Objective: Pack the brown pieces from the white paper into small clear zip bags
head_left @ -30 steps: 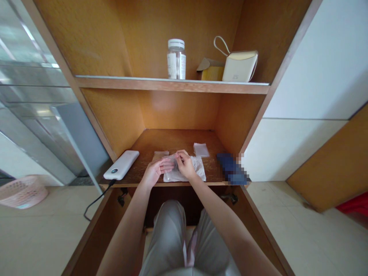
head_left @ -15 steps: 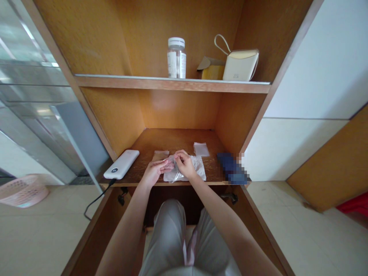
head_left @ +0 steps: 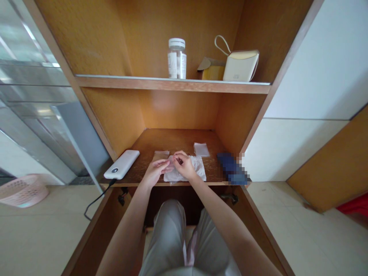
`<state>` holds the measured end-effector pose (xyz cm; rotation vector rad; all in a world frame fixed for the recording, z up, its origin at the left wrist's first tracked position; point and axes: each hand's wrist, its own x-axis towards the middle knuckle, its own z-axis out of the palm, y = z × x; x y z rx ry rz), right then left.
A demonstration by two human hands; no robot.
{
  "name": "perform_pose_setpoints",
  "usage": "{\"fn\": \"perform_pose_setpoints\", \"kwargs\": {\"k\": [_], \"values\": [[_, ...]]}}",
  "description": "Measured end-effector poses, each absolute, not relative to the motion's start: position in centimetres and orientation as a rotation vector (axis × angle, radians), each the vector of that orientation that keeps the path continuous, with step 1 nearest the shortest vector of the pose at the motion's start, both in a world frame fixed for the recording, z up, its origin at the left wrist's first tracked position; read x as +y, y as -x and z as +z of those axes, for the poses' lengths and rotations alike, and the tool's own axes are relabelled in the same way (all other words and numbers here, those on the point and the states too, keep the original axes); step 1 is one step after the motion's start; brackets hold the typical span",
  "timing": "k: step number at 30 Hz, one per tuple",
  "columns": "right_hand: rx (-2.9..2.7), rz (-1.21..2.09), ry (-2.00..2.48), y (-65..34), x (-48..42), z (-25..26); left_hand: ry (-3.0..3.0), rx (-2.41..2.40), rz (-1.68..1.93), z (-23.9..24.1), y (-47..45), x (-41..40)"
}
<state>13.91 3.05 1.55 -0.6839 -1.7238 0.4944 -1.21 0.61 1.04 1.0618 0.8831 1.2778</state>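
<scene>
**Wooden cubby shelf, both hands on a baggie**

Left hand and right hand meet at the front edge, fingertips pinching a clear baggie over a white sheet. Power bank sits at 9 o'clock, another small bag at 1, jar up top at 12.

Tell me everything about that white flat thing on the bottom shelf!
The power bank is a smooth white slab with rounded corners, plastic by its look, with a small dark round button near its front end. It lies flat, angled, on the wooden shelf, front left. A black cable hangs from it.
</scene>
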Motion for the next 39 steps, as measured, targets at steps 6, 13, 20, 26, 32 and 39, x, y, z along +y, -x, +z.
{"fn": "perform_pose_setpoints", "kwargs": {"k": [6, 13, 20, 26, 32, 39], "values": [[-1.763, 0.512, 0.648, -13.89, 3.15, 1.31, -1.054, 0.903, 1.3, 1.32, 1.1, 0.42], [-1.78, 0.527, 0.651, -13.94, 2.99, 1.43, -1.047, 0.936, 1.297, 1.39, 1.09, 0.41], [-1.751, 0.537, 0.648, -13.9, 2.86, 1.53, -1.038, 0.897, 1.288, 1.31, 1.35, 0.42], [-1.663, 0.495, 0.678, -13.89, 3.03, 1.52, -0.979, 0.85, 1.289, 1.81, 1.31, 0.23], [-1.571, 0.522, 0.733, -14.01, 3.17, 1.28, -0.931, 0.843, 1.331, 1.99, 1.32, 0.19], [-1.47, 0.608, 0.67, -13.9, 3.21, 0.85, -0.903, 0.851, 1.37, 1.98, 1.53, 0.18]]}}
